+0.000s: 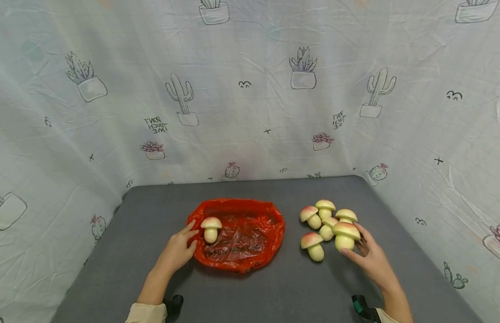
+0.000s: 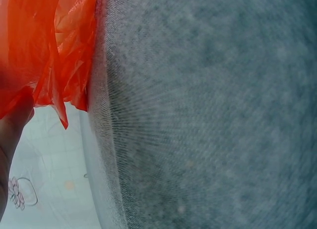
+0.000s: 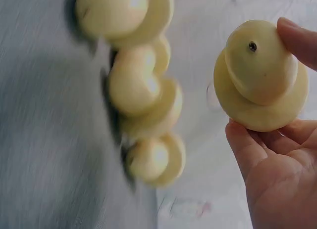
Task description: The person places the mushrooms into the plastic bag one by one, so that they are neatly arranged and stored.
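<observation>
My right hand (image 1: 369,258) grips a toy mushroom (image 1: 345,236) with a yellow stem and a pinkish cap, thumb on the stem and fingers on the cap. The right wrist view shows its stem end, with a small dark hole, facing the camera. Several similar mushrooms (image 1: 313,246) lie on the table just left of that hand. At the left side, my left hand (image 1: 178,247) holds the rim of an opened red plastic bag (image 1: 276,226), its thumb (image 2: 19,110) against the plastic. Inside the bag, near that hand, another mushroom (image 1: 211,234) stands with its cap up.
A dark grey cloth covers the table (image 1: 266,296). White curtains (image 1: 250,103) printed with cactus drawings hang behind it and along both sides. The bag lies left of the mushroom group, with a strip of table between them.
</observation>
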